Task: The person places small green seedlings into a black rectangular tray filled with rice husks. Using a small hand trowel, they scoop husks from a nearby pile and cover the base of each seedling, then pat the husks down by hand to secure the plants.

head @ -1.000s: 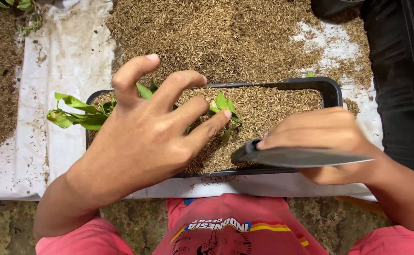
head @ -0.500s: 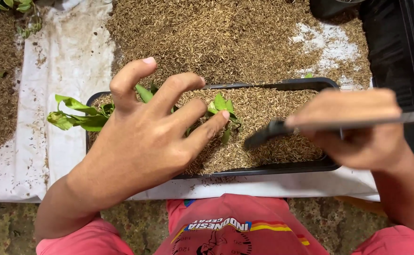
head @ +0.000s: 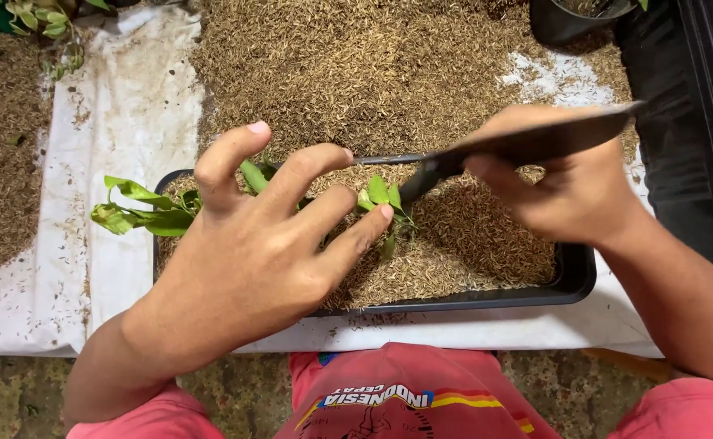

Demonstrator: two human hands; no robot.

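Since half a second ago the right hand [head: 559, 191] has swung its dark trowel [head: 527, 146] up and leftward, so the blade tip now sits beside the small cutting [head: 381, 199] near the middle of the black tray [head: 572, 280]. The left hand [head: 267, 244] stays spread over the tray's left half, fingers loose and grasping nothing, fingertips by the cutting; the right is clenched on the trowel. The tray looks nearly full of husk, with one leafy cutting [head: 141, 211] at its left edge, so I judge the planting partly done.

Hands [head: 275, 236] over husk tray [head: 572, 280], perhaps trowel [head: 527, 146]
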